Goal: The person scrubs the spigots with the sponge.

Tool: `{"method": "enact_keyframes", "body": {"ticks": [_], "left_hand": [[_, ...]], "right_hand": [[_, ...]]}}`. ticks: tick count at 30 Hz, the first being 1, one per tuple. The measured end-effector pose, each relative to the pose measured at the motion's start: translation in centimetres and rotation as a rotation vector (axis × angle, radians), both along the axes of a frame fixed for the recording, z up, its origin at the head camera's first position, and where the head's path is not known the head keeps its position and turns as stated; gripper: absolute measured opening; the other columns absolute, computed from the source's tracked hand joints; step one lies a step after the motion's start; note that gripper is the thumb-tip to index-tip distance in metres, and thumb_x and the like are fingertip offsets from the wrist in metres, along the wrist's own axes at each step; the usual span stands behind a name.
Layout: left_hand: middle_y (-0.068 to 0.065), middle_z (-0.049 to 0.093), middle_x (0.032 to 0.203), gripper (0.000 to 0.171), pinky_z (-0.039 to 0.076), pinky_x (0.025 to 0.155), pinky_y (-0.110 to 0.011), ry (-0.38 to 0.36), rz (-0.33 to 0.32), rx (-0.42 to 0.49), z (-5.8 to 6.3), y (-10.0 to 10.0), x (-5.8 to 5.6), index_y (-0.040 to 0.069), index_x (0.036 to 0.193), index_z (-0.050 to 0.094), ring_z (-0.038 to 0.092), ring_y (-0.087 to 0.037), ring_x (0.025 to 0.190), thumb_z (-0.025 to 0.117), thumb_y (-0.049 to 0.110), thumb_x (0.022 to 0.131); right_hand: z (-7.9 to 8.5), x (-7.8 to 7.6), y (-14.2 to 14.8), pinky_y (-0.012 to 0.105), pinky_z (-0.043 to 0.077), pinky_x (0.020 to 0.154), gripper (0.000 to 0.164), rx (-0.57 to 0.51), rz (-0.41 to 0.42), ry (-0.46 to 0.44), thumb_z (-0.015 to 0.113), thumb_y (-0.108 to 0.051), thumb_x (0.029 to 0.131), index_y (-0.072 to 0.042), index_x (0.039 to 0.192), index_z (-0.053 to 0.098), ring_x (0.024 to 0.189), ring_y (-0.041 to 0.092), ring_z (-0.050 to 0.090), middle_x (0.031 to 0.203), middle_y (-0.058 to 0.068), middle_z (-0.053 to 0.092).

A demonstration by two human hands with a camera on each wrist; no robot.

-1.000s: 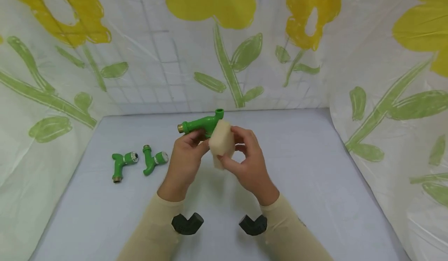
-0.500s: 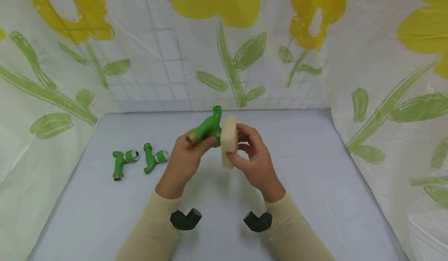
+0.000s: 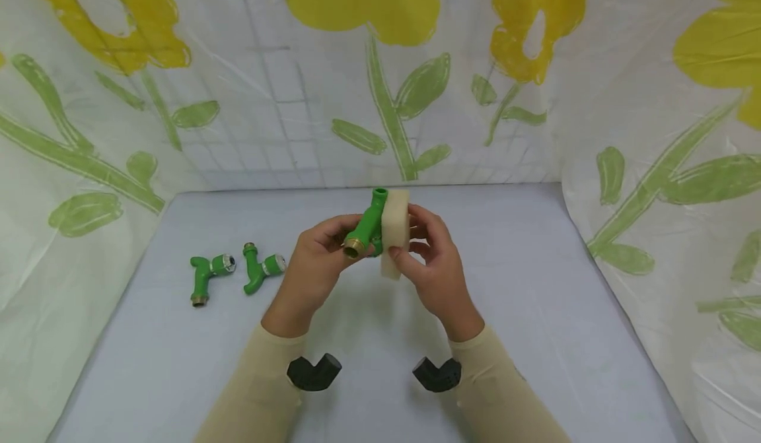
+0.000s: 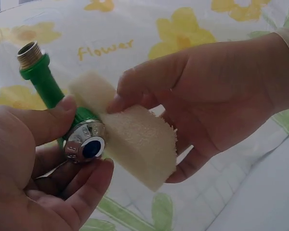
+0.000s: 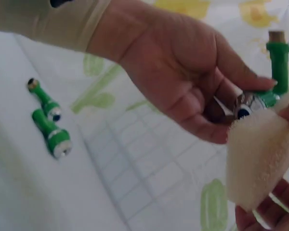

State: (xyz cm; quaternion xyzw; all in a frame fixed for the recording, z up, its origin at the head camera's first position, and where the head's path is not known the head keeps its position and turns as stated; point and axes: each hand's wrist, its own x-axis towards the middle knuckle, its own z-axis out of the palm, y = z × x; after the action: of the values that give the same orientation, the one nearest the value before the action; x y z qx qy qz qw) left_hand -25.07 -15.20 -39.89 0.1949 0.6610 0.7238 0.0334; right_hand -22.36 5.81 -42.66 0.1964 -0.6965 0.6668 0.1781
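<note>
In the head view my left hand [image 3: 309, 268] holds a green tap [image 3: 370, 224] above the table, its brass threaded inlet tilted toward me. The left wrist view shows the thumb and fingers around the tap near its chrome-collared knob [image 4: 86, 139], which has a dark blue centre. My right hand [image 3: 440, 278] pinches a cream block-shaped sponge [image 3: 395, 222] between thumb and fingers. One face of the sponge lies against or very close to the tap; the exact contact is hard to tell. The spout points up and away.
Two more green taps lie on the table at the left, one [image 3: 203, 281] farther out and the other [image 3: 259, 270] nearer my left hand. The pale table [image 3: 523, 284] is bounded behind and at both sides by a flower-painted white sheet [image 3: 285, 133].
The tap has swung from pointing left to having its threaded end toward me. The sponge has turned edge-on and shifted slightly right, with the tap now beside it. The table taps stay put.
</note>
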Motion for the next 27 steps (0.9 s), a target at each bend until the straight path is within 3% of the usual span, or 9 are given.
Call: {"method": "enact_keyframes", "body": {"ticks": [6,12,16,21,24,27], "left_hand": [[-0.013,0.074,0.118,0.023,0.06,0.096,-0.04,0.029,0.105,0.083,-0.21,0.13,-0.26,-0.008,0.125,0.074,0.069,-0.027,0.108,0.074,-0.003,0.102],[-0.011,0.072,0.121,0.031,0.058,0.098,-0.037,0.094,-0.002,0.017,-0.36,0.17,-0.28,-0.007,0.134,0.072,0.066,-0.028,0.114,0.072,-0.005,0.103],[-0.013,0.07,0.122,0.033,0.056,0.1,-0.034,0.142,-0.043,-0.037,-0.12,-0.26,-0.2,-0.009,0.137,0.068,0.066,-0.028,0.115,0.067,-0.008,0.104],[-0.011,0.071,0.122,0.031,0.055,0.102,-0.035,0.124,-0.031,-0.051,0.1,-0.45,-0.31,-0.011,0.137,0.066,0.068,-0.024,0.115,0.065,-0.006,0.106],[-0.01,0.073,0.123,0.029,0.055,0.103,-0.035,0.098,-0.014,-0.027,0.05,-0.38,-0.36,-0.013,0.135,0.063,0.068,-0.023,0.117,0.063,-0.006,0.107],[-0.015,0.072,0.125,0.027,0.054,0.107,-0.04,0.087,-0.039,0.006,0.03,-0.17,-0.28,-0.013,0.133,0.058,0.068,-0.027,0.12,0.061,-0.008,0.107]], "right_hand": [[0.03,0.41,-0.98,0.043,0.059,0.093,0.068,0.076,0.052,0.078,0.079,0.0,0.09,-0.003,0.153,0.055,0.116,0.033,0.059,0.133,0.013,0.058],[-0.54,-0.18,-0.54,0.039,0.057,0.095,0.063,0.008,-0.047,-0.026,0.076,-0.003,0.096,-0.009,0.155,0.055,0.116,0.031,0.06,0.134,0.01,0.059],[-0.57,-0.4,-0.41,0.04,0.056,0.097,0.061,-0.022,-0.021,-0.063,0.073,-0.006,0.098,-0.01,0.155,0.055,0.116,0.032,0.061,0.134,0.011,0.06],[-0.19,-0.02,-0.64,0.039,0.057,0.097,0.062,-0.015,0.041,-0.053,0.071,-0.005,0.097,-0.01,0.156,0.054,0.116,0.031,0.061,0.133,0.011,0.06],[0.05,0.25,-0.71,0.038,0.057,0.096,0.063,-0.003,0.046,-0.042,0.073,-0.006,0.096,-0.01,0.156,0.054,0.115,0.031,0.061,0.134,0.011,0.06],[0.16,0.24,-0.69,0.039,0.058,0.095,0.063,-0.008,0.04,-0.045,0.074,-0.005,0.096,-0.007,0.156,0.053,0.115,0.032,0.062,0.134,0.013,0.06]]}}
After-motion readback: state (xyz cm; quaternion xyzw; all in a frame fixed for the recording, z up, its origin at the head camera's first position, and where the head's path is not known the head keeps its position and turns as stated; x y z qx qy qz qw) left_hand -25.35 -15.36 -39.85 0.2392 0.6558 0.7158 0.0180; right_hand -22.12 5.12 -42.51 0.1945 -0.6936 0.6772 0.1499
